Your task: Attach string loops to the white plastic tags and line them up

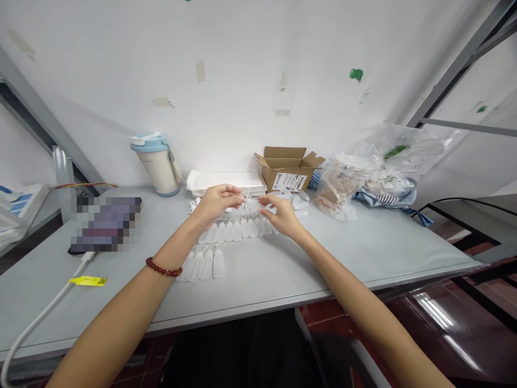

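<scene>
My left hand [220, 203] is over the middle of the table, its thumb and fingers closed on a thin white cord [247, 192]. Facing it, my right hand [283, 213] has its thumb and forefinger curled in at the other side of the same cord. The fine detail at the fingertips is too small to make out. Below the hands lies a row of translucent white plastic tags [230, 231] with white strings. Nearer the front edge is a shorter row of similar tags [205, 265]. More loose white pieces [299, 202] lie beyond my right hand.
A flat white box [230, 180] and an open cardboard box [285, 167] stand against the wall. At left are a cup [157, 164], a blurred phone [107, 223] and its white cable [48, 307]. Clear plastic bags [343, 186] crowd the right; the table's front edge [258, 317] is close.
</scene>
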